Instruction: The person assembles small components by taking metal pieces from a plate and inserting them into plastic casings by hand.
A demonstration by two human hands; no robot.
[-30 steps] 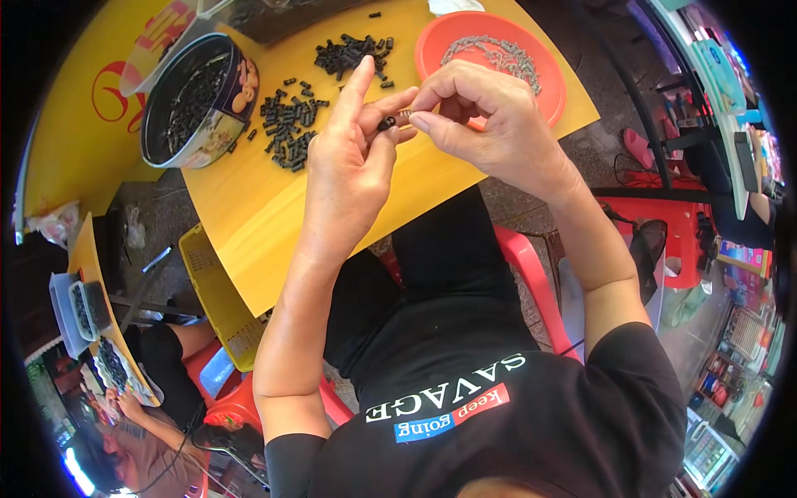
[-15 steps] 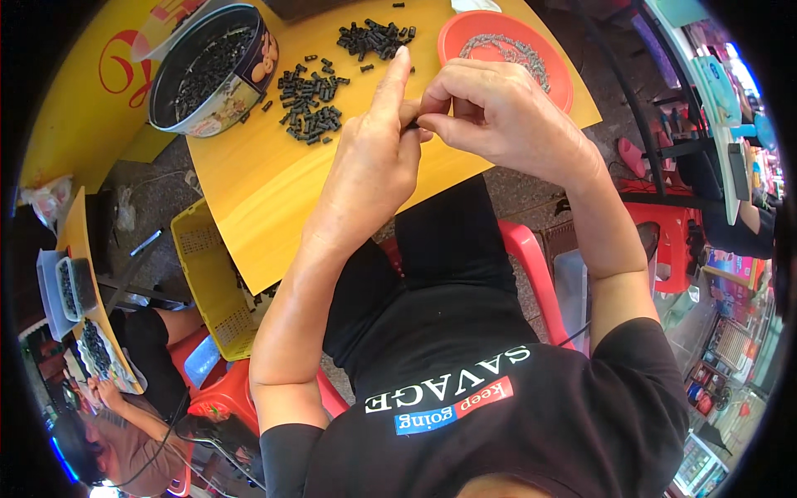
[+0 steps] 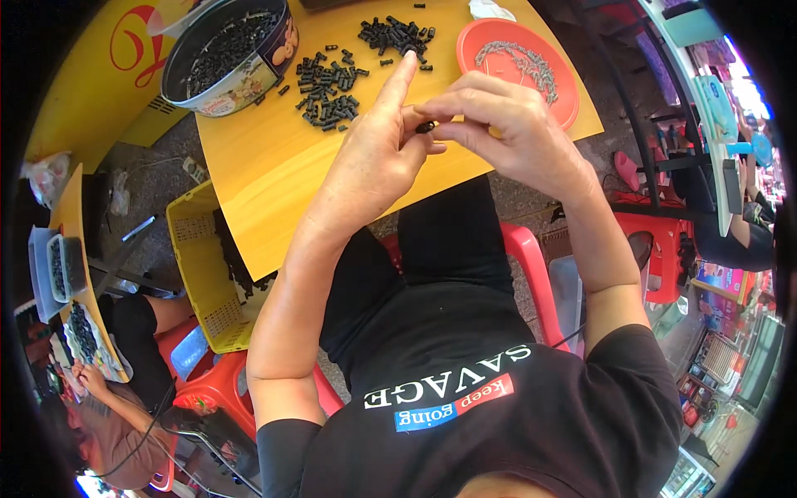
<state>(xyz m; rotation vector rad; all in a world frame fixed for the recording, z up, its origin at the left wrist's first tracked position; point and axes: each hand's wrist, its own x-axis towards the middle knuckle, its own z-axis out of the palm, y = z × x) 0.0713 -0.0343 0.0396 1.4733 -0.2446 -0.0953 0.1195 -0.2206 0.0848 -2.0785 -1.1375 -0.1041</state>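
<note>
My left hand (image 3: 380, 153) is over the near part of the yellow table, its forefinger pointing away from me. The thumb and other fingers pinch a small black plastic part (image 3: 426, 127). My right hand (image 3: 519, 124) meets it from the right, thumb and forefinger bent around the same part; anything smaller between them is hidden. Beyond my hands lie two heaps of similar short black plastic parts, a nearer heap (image 3: 328, 90) and a farther heap (image 3: 394, 35). Behind my right hand, a round red tray (image 3: 569, 98) holds small grey pieces (image 3: 523, 60).
A large round tin (image 3: 224, 98) full of black parts stands at the table's far left. A yellow plastic crate (image 3: 195, 257) is below the table's left edge. To the left, another person sits at a small table (image 3: 75, 199) with black parts. My red chair (image 3: 531, 270) is under me.
The view has shifted slightly, so the table's things sit a little farther right. My right thumb and forefinger have parted somewhat, and more of the black part shows.
</note>
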